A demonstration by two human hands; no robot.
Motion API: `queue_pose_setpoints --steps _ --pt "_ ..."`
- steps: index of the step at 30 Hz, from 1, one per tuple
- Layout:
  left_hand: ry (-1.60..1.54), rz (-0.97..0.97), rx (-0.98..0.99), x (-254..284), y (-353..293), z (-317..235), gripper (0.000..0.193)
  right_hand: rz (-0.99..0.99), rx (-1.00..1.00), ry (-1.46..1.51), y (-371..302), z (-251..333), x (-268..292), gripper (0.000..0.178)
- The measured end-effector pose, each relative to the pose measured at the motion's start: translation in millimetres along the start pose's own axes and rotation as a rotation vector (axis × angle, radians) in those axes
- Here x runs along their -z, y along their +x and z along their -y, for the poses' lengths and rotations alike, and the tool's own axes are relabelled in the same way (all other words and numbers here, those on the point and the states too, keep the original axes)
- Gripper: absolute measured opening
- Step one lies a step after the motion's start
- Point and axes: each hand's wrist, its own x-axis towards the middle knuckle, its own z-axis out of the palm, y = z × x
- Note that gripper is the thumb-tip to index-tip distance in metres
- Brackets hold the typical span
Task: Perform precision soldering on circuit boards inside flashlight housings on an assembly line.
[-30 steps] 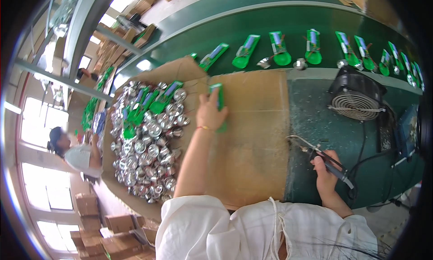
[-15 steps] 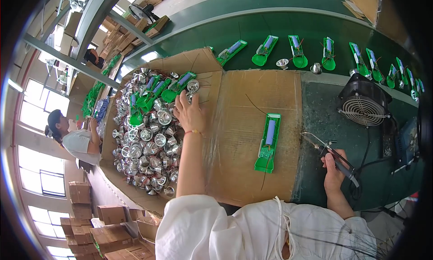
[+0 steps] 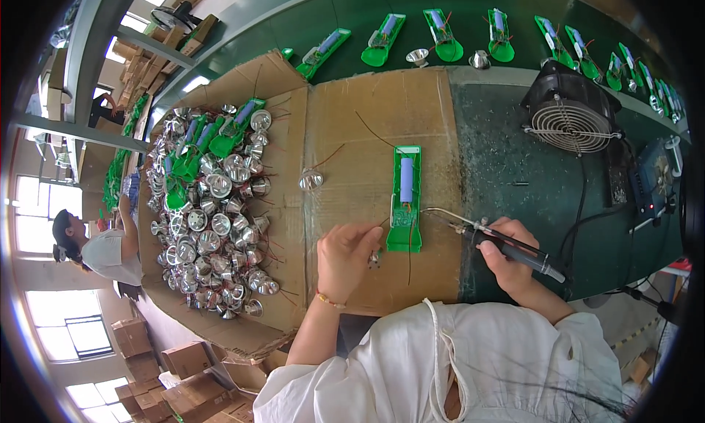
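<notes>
A green plastic housing point(image 3: 404, 236) lies on the cardboard mat in front of me. In it sit a purple cylindrical battery cell point(image 3: 406, 179) and a small circuit board point(image 3: 402, 217), with thin wires trailing off both ends. My right hand point(image 3: 510, 258) is wrapped round a soldering iron point(image 3: 514, 254) with a thin metal guide along it; its tip reaches the housing's right edge by the board. Left of the housing, my left hand point(image 3: 344, 258) pinches a wired silvery lamp reflector point(image 3: 375, 259), mostly hidden below the fingers. Another reflector point(image 3: 311, 179) rests on the mat.
A cardboard box point(image 3: 286, 122) at left holds many silver reflectors point(image 3: 209, 241) and several green housings point(image 3: 197, 145). More housings point(image 3: 382, 41) line the back bench. A fan point(image 3: 571, 122) and a blue soldering station point(image 3: 653, 184) with cables stand at right. Another person point(image 3: 110, 250) sits far left.
My left hand has left the box and come beside the housing, with a reflector in its fingers. Another reflector now lies on the mat. The iron has moved left to the housing. The view has shifted.
</notes>
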Motion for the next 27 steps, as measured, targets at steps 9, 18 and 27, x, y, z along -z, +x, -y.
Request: queue_pose_setpoints --steps 9,18,27 --pt "-0.025 -0.051 -0.158 -27.2 -5.9 8.2 0.010 0.053 0.016 -0.015 -2.6 -2.1 -22.6 0.012" --pt "-0.016 -0.025 -0.165 -29.7 -4.7 11.5 0.010 0.023 -0.080 0.029 -3.4 -2.9 -31.6 0.012" --pt "-0.061 0.010 -0.095 -28.3 -2.4 10.6 0.012 0.002 -0.093 0.032 -5.6 -7.6 -31.3 0.013"
